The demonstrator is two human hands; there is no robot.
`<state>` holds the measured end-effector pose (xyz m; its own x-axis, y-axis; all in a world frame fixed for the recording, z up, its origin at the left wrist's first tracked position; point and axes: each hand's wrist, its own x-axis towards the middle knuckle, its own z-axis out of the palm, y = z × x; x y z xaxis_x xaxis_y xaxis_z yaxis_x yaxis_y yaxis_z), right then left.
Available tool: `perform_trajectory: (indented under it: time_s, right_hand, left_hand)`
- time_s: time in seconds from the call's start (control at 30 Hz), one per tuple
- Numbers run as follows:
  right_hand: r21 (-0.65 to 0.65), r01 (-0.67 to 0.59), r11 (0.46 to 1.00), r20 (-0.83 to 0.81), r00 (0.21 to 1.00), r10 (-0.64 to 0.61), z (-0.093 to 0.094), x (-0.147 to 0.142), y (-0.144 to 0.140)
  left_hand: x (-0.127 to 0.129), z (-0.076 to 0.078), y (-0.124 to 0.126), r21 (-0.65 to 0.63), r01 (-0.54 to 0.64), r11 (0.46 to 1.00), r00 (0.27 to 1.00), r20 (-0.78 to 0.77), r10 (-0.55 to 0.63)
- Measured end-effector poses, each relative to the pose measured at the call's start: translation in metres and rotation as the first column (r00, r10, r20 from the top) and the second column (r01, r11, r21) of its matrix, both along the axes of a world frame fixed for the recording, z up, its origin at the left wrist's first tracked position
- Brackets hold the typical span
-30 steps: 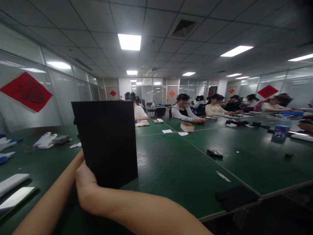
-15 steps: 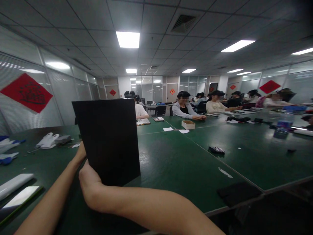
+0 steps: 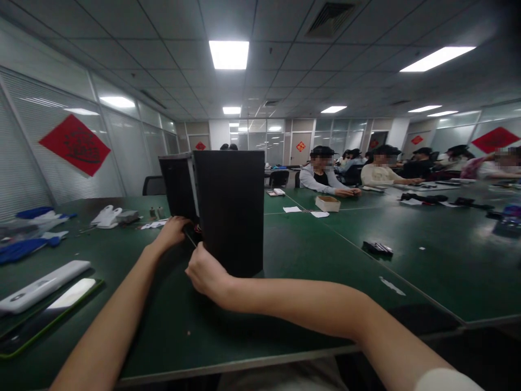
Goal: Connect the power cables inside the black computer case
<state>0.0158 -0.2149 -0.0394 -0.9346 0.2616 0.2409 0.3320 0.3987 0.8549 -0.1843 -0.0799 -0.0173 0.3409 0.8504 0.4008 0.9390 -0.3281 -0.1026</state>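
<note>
A tall black box-like case [image 3: 232, 212] stands on the green table in front of me. Its left part [image 3: 177, 184] is set apart from the broad right face by a pale upright edge. My left hand [image 3: 176, 231] is at the lower front of the case, fingers curled beside a small dark piece; what they grip is hard to make out. In my right hand [image 3: 208, 271], closed just right of it, the fingertips pinch a thin rod [image 3: 190, 239] that points toward that dark piece. The inside of the case is mostly hidden.
A white device [image 3: 49, 285] and a green-edged phone [image 3: 61, 309] lie at the left. Behind them are blue-and-white bags [image 3: 30, 239] and a white plastic bag [image 3: 106, 216]. Rightward are an open box [image 3: 328, 203] and a black item [image 3: 377, 248]. People sit across the table.
The case has turned, so its left part and pale edge show beside the broad face. My left hand has come into sight from behind it. The whole view has shifted.
</note>
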Motion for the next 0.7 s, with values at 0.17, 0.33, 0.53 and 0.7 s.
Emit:
perform_trajectory:
  time_s: [0.17, 0.33, 0.53, 0.7]
  right_hand:
    - [0.004, 0.035, 0.999, -0.131, 0.991, -0.034, -0.001, 0.050, 0.004]
    - [-0.058, 0.043, 0.997, -0.226, 0.973, -0.055, 0.002, 0.099, 0.017]
    - [-0.176, 0.057, 0.983, -0.282, 0.954, -0.106, 0.004, 0.162, 0.052]
    - [-0.211, 0.029, 0.977, -0.329, 0.939, -0.099, 0.000, 0.207, 0.089]
  left_hand:
    - [0.018, -0.001, -0.001, 0.018, 0.053, 0.998, 0.996, -0.072, -0.052]
    - [0.040, 0.002, -0.004, -0.035, 0.076, 0.996, 0.992, -0.100, -0.079]
    - [0.069, 0.010, -0.003, -0.070, 0.080, 0.994, 0.973, -0.212, -0.093]
    - [0.097, 0.016, 0.004, -0.094, -0.018, 0.995, 0.960, -0.279, -0.009]
